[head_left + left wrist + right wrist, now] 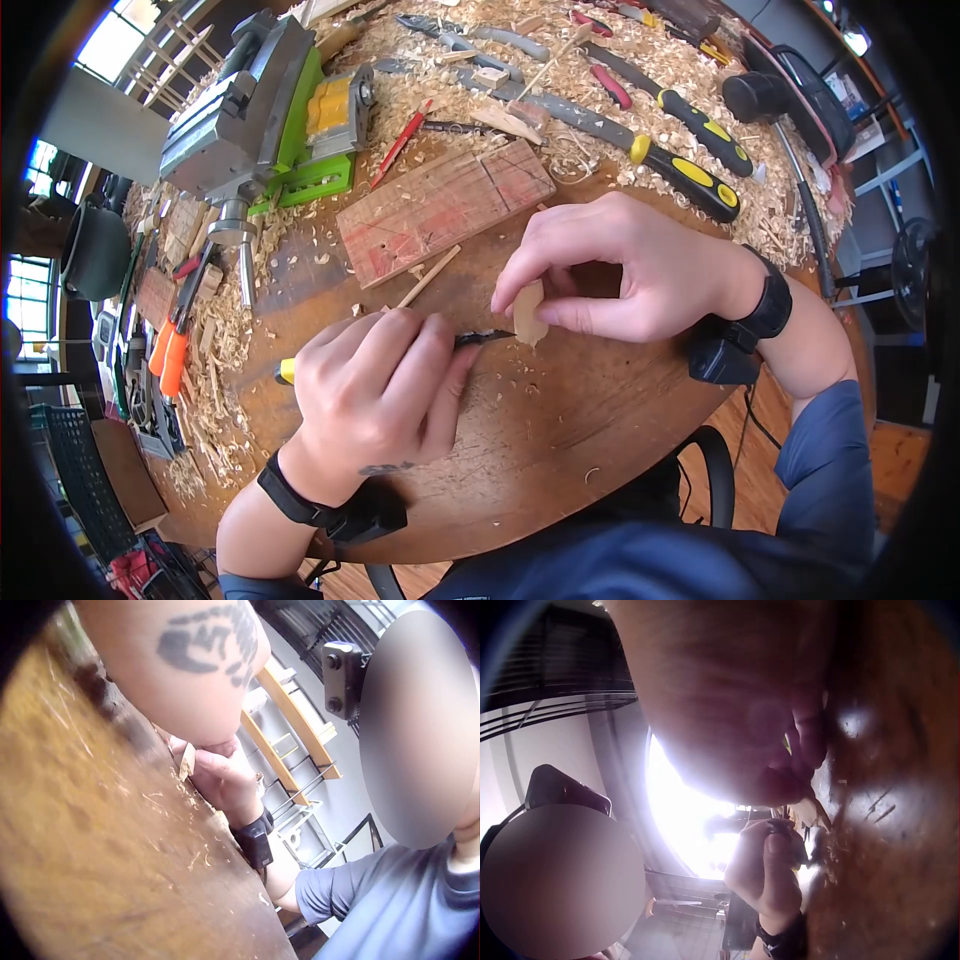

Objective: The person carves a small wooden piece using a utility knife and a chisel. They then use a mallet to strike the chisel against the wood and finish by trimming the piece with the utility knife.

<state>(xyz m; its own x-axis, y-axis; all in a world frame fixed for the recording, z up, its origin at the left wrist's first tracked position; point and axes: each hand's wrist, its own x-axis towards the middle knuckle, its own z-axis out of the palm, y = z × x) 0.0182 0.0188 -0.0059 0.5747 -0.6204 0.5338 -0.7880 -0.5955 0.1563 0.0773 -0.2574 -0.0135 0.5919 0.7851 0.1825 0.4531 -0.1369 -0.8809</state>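
Note:
In the head view the left hand (375,390) grips a knife by its handle, whose yellow end (287,371) shows left of the fist. The dark blade (484,338) points right and its tip meets a small pale wooden piece (528,314). Thumb and fingers of the right hand (630,265) pinch that piece from the right, just above the table. The left wrist view shows the wooden piece (187,763) at the right hand (229,784). In the right wrist view the piece (808,812) lies between both hands, partly hidden.
A reddish wood block (445,212) and a thin stick (428,277) lie beyond the hands on the table (560,420). A vise (240,110) stands at the back left. Shavings, yellow-black handled tools (690,180) and orange-handled pliers (172,358) surround the work spot.

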